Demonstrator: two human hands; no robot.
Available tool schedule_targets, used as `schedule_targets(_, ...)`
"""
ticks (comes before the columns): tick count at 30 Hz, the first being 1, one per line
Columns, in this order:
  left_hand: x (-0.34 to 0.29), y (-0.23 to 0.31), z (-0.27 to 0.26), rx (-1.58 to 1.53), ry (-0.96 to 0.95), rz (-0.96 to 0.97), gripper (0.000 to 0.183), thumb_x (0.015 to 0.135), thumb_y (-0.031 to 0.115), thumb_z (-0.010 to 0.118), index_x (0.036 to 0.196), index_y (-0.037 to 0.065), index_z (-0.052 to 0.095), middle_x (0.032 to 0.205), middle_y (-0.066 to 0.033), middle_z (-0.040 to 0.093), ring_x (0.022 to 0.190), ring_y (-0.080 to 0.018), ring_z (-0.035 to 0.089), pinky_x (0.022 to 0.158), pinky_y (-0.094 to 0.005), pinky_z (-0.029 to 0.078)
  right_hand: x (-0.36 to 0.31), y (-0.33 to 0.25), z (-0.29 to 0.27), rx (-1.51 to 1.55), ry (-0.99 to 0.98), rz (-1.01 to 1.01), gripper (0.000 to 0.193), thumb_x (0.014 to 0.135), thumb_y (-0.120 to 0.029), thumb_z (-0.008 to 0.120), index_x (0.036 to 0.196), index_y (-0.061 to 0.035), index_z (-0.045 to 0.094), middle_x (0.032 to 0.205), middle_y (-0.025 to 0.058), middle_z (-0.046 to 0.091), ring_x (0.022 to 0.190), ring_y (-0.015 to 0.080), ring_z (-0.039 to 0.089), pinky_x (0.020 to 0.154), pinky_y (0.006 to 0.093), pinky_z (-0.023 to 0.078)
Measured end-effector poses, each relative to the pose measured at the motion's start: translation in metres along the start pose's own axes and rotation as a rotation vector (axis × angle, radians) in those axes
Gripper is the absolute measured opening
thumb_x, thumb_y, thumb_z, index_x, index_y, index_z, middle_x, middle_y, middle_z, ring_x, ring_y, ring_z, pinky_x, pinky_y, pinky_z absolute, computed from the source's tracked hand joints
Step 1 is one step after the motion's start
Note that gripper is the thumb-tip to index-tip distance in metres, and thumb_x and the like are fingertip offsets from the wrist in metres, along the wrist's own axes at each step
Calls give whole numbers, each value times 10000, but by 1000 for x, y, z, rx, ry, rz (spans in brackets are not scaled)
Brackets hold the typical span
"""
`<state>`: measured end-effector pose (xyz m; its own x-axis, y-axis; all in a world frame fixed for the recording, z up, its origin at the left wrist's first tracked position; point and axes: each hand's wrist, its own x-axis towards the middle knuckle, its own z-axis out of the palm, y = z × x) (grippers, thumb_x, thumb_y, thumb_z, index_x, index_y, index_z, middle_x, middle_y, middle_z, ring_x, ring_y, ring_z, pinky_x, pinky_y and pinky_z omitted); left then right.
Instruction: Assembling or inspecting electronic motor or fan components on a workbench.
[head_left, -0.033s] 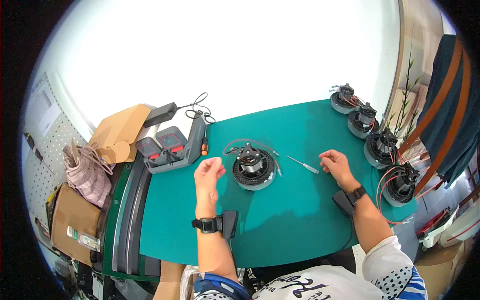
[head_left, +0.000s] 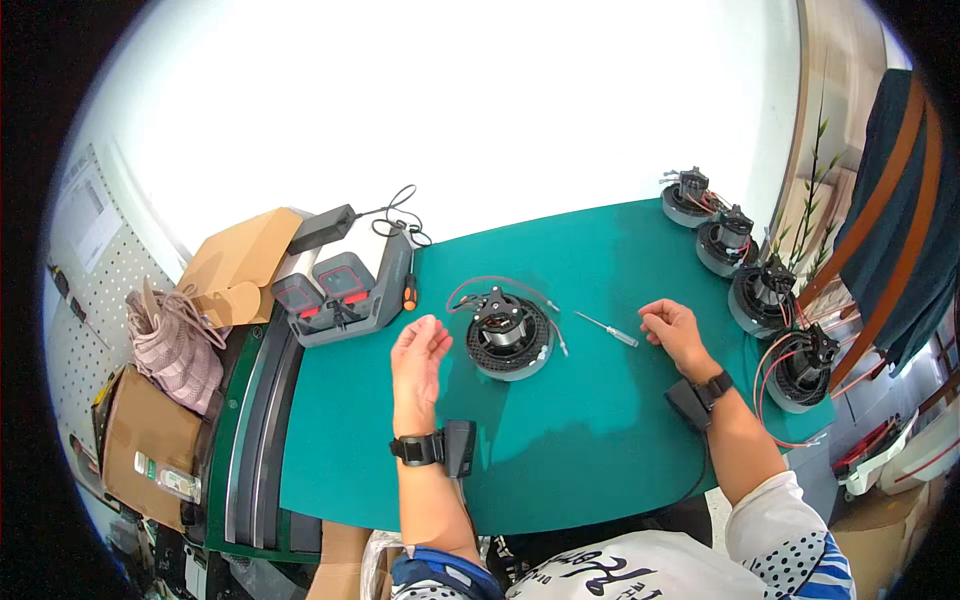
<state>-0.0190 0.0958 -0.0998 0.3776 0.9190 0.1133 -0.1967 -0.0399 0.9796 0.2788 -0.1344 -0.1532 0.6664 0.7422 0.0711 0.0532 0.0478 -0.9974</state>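
Currently, the motor [head_left: 503,328] sits upright and looks assembled, its wire ends [head_left: 564,350] unconnected — left hand [head_left: 419,356] at its nine o'clock, right hand [head_left: 676,332] at three, both half-open and empty — the screwdriver [head_left: 622,336] lying untouched between motor and right hand.

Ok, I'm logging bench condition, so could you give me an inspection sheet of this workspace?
Surface: green tabletop, shadows across it.
Work items: motor mid-table; screwdriver lying right of it.
Clutter: grey unit, orange handle and cardboard box at left; four more motors along the right edge.
Hands: left hand beside the motor, right hand near the screwdriver; both look empty.
Cables: red wires behind the motor; black cord beside the unit; wrist cord below the right hand.
Surroundings: white wall ahead, pegboard left, dark cloth right.
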Motion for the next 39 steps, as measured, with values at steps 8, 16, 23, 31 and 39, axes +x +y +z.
schedule_targets(8, 9, -60, 0, -325, -72, -210, 386, 896, 116, 635, 1235, -19, 508, 1204, -123, 564, 1106, -197, 532, 980, -328, 423, -22, -13, 17, -719, -43, -463, 268, 758, -181, 744, 973, -64, 637, 799, 52, 616, 650, 164, 583, 618, 300, 491)
schedule_targets(16, -7, -45, 16, 1, -176, -113, 484, 857, -14, 579, 1329, -30, 470, 1204, -135, 582, 1093, -184, 545, 948, -303, 425, -13, -4, 14, -737, 127, -485, 141, 758, -95, 685, 884, -55, 637, 768, 79, 596, 629, 212, 588, 583, 340, 480)
schedule_targets(23, -15, -30, 4, 131, -102, -296, 235, 791, 73, 709, 986, -12, 608, 812, -70, 633, 677, -142, 612, 597, -266, 527, -12, 2, 7, -808, 185, -448, 136, 753, -75, 672, 880, -54, 626, 795, 90, 590, 665, 225, 592, 607, 355, 483)
schedule_targets(31, -13, -42, 11, 301, 224, 376, 198, 747, 34, 765, 900, 14, 641, 1074, -64, 630, 910, -210, 630, 818, -309, 500, -16, -6, 14, -850, 194, -500, 183, 748, -68, 696, 919, -38, 639, 809, 80, 594, 629, 172, 556, 588, 311, 470)
schedule_targets(39, -9, -35, -6, 382, 19, 452, 170, 682, -33, 760, 709, 40, 609, 808, -38, 641, 801, -159, 577, 869, -325, 466, -20, -46, 65, -707, -31, -486, 189, 787, -171, 678, 933, -55, 647, 895, 99, 641, 705, 215, 605, 658, 354, 500)
